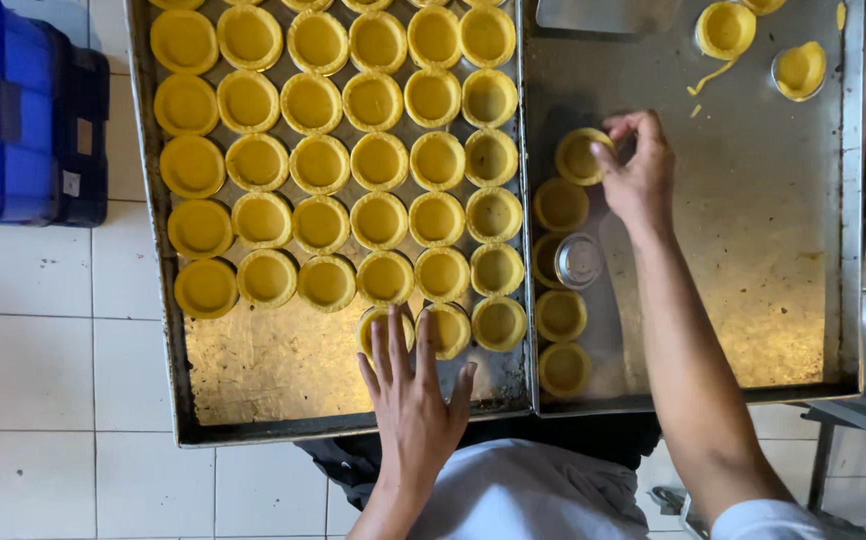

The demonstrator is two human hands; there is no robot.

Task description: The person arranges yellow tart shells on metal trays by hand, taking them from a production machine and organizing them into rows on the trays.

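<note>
Left hand: our left hand (411, 385) lies flat and open, fingers spread, on the near part of the left baking tray (253, 385), its fingertips touching the nearest tart shell (385, 328) and holding nothing.

Right hand: our right hand (636, 170) is closed in a pinch on one held tart shell (579, 156), thumb and fingers on its rim, at the far end of the column on the right baking tray (753, 300).

Left tray count: we count about thirty-nine yellow pastry-lined tart shells there, in rows of six, with a short near row of three (the farthest row is cut by the frame, so the count is approximate).

Right tray column: five shells run along its left edge, counting the pinched one, plus one bare metal tart mould (579, 260) lying among them.

Right tray far end: three more shells (725, 28), one at the frame's edge, and a few dough scraps (708, 78).

Beside the trays: one blue crate (13, 110) on the white tiled floor (43, 400).
</note>
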